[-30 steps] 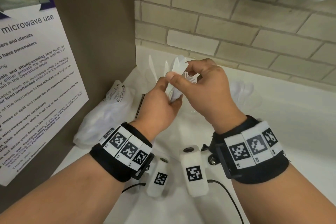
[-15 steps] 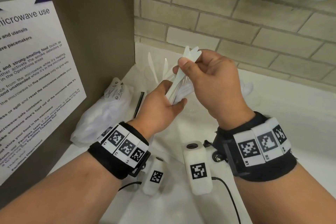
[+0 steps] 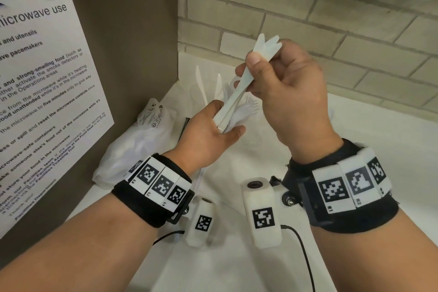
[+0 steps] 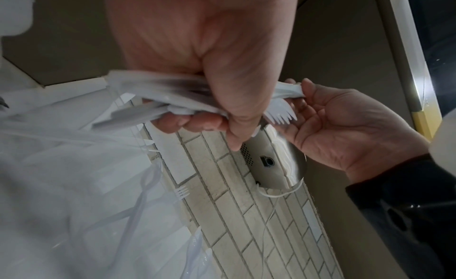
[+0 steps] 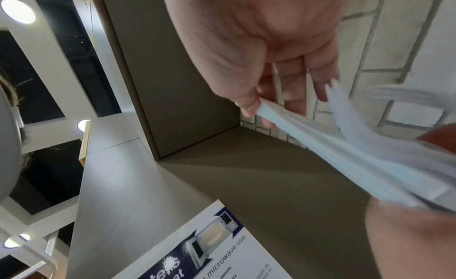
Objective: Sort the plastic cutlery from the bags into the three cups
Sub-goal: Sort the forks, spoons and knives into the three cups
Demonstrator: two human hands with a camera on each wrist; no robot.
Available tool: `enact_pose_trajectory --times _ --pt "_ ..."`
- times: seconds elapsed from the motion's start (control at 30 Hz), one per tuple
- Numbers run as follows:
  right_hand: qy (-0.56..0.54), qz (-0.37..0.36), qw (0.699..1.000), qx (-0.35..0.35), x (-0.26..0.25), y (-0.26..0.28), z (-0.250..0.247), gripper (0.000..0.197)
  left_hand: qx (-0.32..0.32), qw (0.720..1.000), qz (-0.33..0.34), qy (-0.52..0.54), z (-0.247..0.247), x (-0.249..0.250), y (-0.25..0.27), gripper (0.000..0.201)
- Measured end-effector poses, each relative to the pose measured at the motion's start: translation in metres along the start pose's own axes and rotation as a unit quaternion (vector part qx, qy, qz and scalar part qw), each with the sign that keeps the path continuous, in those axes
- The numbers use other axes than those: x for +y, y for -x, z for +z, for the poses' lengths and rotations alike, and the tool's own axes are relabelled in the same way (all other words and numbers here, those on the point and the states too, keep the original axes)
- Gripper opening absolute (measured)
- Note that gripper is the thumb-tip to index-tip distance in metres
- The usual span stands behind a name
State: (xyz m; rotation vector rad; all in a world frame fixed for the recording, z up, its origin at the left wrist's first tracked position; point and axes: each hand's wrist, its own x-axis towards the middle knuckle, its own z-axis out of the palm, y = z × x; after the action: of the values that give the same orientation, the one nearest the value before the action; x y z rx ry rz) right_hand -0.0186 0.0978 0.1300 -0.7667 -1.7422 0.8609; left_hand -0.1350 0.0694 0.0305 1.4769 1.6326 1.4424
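Right hand point(image 3: 291, 99) now higher than a second ago, pinching several handles point(image 3: 239, 92) drawn partway from the mixed cutlery bundle point(image 3: 233, 117) clenched in left hand point(image 3: 208, 140) (above bench point(image 3: 367, 149), cups obscured): separation underway, nothing sorted.

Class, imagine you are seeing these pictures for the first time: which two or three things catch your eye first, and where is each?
First, the two hands meeting mid-frame: the right hand pinches the handle ends of a bundle of white plastic cutlery while the left hand holds its lower end. Next, the microwave use poster on the brown panel at left. Then the crumpled clear plastic bag on the white counter below the poster.
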Motion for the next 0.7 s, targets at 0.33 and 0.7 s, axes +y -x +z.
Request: enact_pose_trajectory --times 0.33,0.7 --pt "-0.12 -0.054 0.987 0.095 -0.027 -0.021 -0.031 0.005 -0.047 0.997 -0.035 0.048 -0.003 -0.01 0.002 0.014" --pt "-0.134 0.064 0.984 0.097 0.055 -0.066 0.02 0.011 -0.095 0.876 -0.171 0.44 -0.044 -0.023 -0.002 0.021"
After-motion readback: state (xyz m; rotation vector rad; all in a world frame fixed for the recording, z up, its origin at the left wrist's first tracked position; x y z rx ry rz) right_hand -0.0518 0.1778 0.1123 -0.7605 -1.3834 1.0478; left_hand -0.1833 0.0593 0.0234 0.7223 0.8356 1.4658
